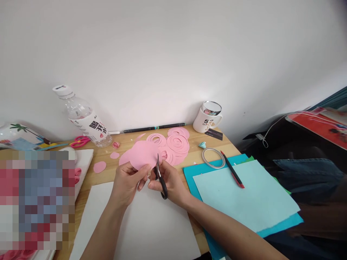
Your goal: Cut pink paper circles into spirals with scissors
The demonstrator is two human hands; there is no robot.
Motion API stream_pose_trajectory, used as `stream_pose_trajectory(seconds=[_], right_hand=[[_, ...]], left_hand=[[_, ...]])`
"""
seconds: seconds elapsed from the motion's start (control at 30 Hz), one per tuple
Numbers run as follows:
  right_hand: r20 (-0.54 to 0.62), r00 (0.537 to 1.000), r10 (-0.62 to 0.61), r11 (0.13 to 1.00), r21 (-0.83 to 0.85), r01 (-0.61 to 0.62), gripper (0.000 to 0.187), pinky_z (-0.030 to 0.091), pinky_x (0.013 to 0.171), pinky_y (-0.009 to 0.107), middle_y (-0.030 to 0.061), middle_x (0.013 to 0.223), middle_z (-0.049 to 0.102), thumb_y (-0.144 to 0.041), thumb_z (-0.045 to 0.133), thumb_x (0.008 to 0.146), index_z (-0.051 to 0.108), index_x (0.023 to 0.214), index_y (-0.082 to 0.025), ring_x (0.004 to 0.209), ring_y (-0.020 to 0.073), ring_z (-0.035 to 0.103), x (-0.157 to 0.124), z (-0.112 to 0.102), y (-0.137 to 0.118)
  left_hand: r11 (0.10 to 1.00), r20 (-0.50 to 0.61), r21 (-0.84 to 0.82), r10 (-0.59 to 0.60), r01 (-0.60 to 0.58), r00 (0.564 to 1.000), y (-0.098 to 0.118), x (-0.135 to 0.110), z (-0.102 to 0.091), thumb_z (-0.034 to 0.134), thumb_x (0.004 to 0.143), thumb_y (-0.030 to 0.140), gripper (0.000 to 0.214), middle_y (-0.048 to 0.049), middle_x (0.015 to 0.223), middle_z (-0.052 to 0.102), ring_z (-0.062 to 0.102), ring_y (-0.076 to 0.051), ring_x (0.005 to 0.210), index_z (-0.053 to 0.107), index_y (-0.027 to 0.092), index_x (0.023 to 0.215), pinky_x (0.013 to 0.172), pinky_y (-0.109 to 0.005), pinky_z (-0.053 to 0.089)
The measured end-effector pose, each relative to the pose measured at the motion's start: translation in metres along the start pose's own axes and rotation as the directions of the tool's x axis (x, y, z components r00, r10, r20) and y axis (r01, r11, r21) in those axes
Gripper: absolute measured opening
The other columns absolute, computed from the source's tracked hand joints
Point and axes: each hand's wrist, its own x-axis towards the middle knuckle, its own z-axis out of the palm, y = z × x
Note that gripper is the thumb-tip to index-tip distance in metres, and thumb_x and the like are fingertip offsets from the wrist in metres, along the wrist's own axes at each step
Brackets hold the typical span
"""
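My left hand (129, 181) pinches the lower edge of a pink paper circle (143, 153), holding it up over the table. In my right hand (171, 180) is a pair of black-handled scissors (162, 180), its blades pointing up at the circle's right edge. Whether the blades are cutting into the paper I cannot tell. Behind the circle lie several pink paper spirals (177, 142), partly hidden by it. A small pink paper oval (99, 167) rests to the left. White paper (151, 224) lies flat beneath both hands.
A plastic bottle (86, 121) stands at the back left near pink scissors (80, 141). At the back right are a white mug (207, 117), a dark card (214, 134) and a tape roll (213, 167). A black and red pen (232, 169) lies on light blue paper (249, 198).
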Motion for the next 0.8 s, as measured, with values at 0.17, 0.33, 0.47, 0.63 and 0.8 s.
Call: stream_pose_trajectory(seconds=[0.17, 0.33, 0.47, 0.63, 0.8], right_hand=[[0.010, 1.000, 0.009, 1.000, 0.006, -0.009, 0.048, 0.039, 0.061, 0.026, -0.0026, 0.070, 0.049, -0.042, 0.079, 0.055, 0.046, 0.082, -0.019, 0.063, 0.0122, 0.049, -0.0010, -0.0006, 0.0005], [0.016, 0.999, 0.050, 0.998, 0.024, -0.051, 0.052, 0.037, 0.056, 0.024, -0.0030, 0.068, 0.049, -0.042, 0.079, 0.054, 0.047, 0.087, -0.018, 0.061, 0.0116, 0.047, -0.0012, 0.0000, -0.0005], [0.026, 0.998, 0.065, 0.996, 0.054, -0.066, 0.051, 0.032, 0.050, 0.022, -0.0046, 0.064, 0.047, -0.042, 0.079, 0.054, 0.047, 0.086, -0.018, 0.055, 0.0089, 0.042, -0.0013, 0.0011, -0.0022], [0.043, 0.998, 0.054, 0.995, 0.078, -0.057, 0.050, 0.026, 0.044, 0.020, -0.0071, 0.057, 0.042, -0.044, 0.078, 0.055, 0.048, 0.084, -0.018, 0.048, 0.0063, 0.034, -0.0011, 0.0015, -0.0047], [0.037, 0.998, 0.059, 0.994, 0.086, -0.062, 0.047, 0.026, 0.042, 0.019, -0.0074, 0.055, 0.043, -0.042, 0.078, 0.055, 0.048, 0.082, -0.018, 0.046, 0.0055, 0.033, -0.0010, 0.0014, -0.0045]], left_hand=[[1.000, 0.001, 0.010, -0.002, 0.002, 1.000, 0.0000, 0.0003, -0.0001, 0.069, 0.060, 0.023, 0.024, 0.0045, 0.039, 0.049, 0.036, -0.003, 0.030, 0.053, 0.014, 0.045, 0.031, -0.018, 0.026], [1.000, 0.004, 0.028, 0.008, -0.008, 1.000, -0.0012, 0.0004, -0.0009, 0.069, 0.061, 0.025, 0.025, 0.0048, 0.039, 0.047, 0.035, -0.003, 0.030, 0.052, 0.015, 0.046, 0.032, -0.019, 0.026], [0.999, 0.003, 0.038, 0.013, -0.013, 1.000, -0.0019, 0.0008, -0.0019, 0.068, 0.063, 0.026, 0.024, 0.0052, 0.038, 0.045, 0.034, -0.003, 0.031, 0.052, 0.015, 0.049, 0.033, -0.019, 0.024], [0.999, -0.001, 0.049, 0.024, -0.024, 1.000, -0.0026, 0.0013, -0.0033, 0.067, 0.065, 0.027, 0.023, 0.0054, 0.038, 0.043, 0.032, -0.004, 0.033, 0.052, 0.015, 0.050, 0.035, -0.021, 0.023], [0.998, -0.004, 0.035, 0.046, -0.045, 0.999, -0.0027, 0.0012, -0.0034, 0.067, 0.065, 0.027, 0.029, 0.0061, 0.037, 0.040, 0.030, -0.004, 0.034, 0.048, 0.016, 0.047, 0.037, -0.021, 0.022]])
